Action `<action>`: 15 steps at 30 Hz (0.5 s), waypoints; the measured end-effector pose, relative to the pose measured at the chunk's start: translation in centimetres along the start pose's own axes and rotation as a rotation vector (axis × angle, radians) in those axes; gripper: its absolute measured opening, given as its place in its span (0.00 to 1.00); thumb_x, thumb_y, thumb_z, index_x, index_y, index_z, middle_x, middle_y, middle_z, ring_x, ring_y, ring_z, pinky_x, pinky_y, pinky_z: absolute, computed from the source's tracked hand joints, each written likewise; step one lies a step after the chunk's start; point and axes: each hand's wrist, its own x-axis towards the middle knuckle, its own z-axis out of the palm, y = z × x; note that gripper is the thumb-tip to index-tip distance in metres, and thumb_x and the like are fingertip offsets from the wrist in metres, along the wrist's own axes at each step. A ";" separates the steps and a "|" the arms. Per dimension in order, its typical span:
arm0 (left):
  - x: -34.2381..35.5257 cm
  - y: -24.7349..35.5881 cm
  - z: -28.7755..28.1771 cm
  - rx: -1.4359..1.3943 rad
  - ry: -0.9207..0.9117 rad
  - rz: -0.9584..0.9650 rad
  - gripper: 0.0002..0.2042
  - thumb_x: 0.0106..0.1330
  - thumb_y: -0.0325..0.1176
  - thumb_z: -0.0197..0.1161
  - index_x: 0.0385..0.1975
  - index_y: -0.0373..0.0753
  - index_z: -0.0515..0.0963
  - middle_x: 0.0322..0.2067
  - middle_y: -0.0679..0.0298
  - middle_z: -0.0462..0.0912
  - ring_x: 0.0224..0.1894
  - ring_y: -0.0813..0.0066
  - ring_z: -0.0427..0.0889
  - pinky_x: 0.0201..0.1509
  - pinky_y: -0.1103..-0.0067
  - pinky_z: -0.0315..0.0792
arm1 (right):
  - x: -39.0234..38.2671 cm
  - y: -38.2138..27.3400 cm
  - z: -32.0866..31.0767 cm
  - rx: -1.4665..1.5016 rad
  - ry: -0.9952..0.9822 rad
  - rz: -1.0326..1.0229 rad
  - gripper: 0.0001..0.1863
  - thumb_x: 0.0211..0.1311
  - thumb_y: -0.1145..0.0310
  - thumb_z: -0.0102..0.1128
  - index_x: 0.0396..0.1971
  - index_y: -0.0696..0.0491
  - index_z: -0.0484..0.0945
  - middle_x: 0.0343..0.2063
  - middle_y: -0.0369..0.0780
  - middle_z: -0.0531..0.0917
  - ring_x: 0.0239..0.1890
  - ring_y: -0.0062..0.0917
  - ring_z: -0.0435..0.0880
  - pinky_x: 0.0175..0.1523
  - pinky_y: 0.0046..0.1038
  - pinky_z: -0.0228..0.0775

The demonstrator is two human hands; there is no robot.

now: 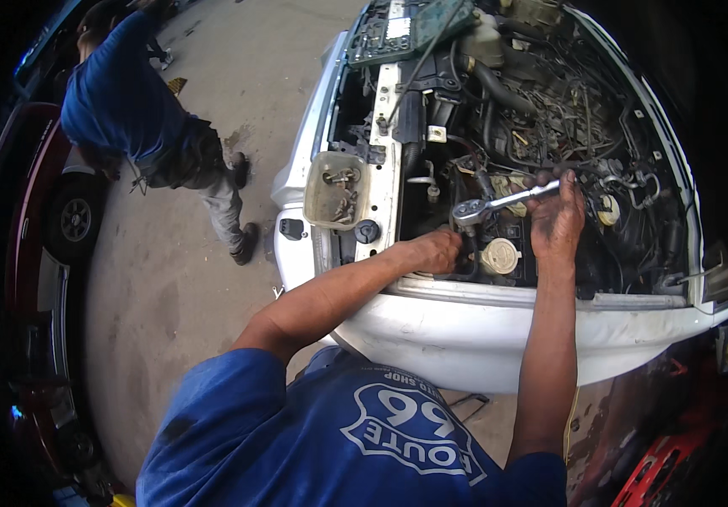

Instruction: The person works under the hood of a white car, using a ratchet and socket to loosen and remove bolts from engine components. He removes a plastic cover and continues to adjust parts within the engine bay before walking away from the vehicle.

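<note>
My right hand [559, 224] grips the handle of a chrome ratchet wrench [509, 200] over the open engine bay of a white car. The ratchet's round head points left, toward my left hand [433, 252]. That hand reaches down just inside the near edge of the bay with its fingers curled; whatever they hold is hidden. Right of it sits a round cream-coloured cap [500, 255]. Hoses, wiring and metal parts of the engine [563, 118] fill the space beyond.
A plastic tub [317, 205] of bolts and small parts stands on the car's front panel, near a black round cap [367, 231]. Farther off lies an opened green tool case [370, 52]. A person in blue [131, 93] stands at left beside a dark red vehicle [32, 211].
</note>
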 end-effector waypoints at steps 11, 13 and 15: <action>2.3 0.0 -1.9 -0.399 0.059 -0.436 0.10 0.54 0.36 0.64 0.31 0.39 0.86 0.27 0.55 0.86 0.38 0.53 0.87 0.47 0.65 0.80 | -0.1 0.7 1.3 -0.189 -0.003 0.017 0.16 0.75 0.52 0.57 0.43 0.51 0.72 0.32 0.38 0.78 0.36 0.31 0.83 0.44 0.44 0.82; 2.4 0.6 -3.2 -0.435 -0.015 -0.517 0.10 0.54 0.35 0.65 0.32 0.38 0.85 0.27 0.53 0.86 0.38 0.52 0.87 0.47 0.64 0.80 | -0.2 0.7 1.4 -0.166 0.015 0.033 0.15 0.76 0.53 0.56 0.42 0.51 0.72 0.32 0.39 0.79 0.36 0.32 0.83 0.45 0.45 0.82; 2.3 1.4 -3.7 -0.444 0.005 -0.574 0.08 0.56 0.33 0.63 0.32 0.39 0.84 0.30 0.50 0.86 0.37 0.50 0.87 0.47 0.62 0.80 | -0.4 0.6 1.4 -0.164 -0.031 0.025 0.14 0.76 0.54 0.55 0.42 0.51 0.73 0.32 0.38 0.79 0.36 0.31 0.83 0.44 0.45 0.83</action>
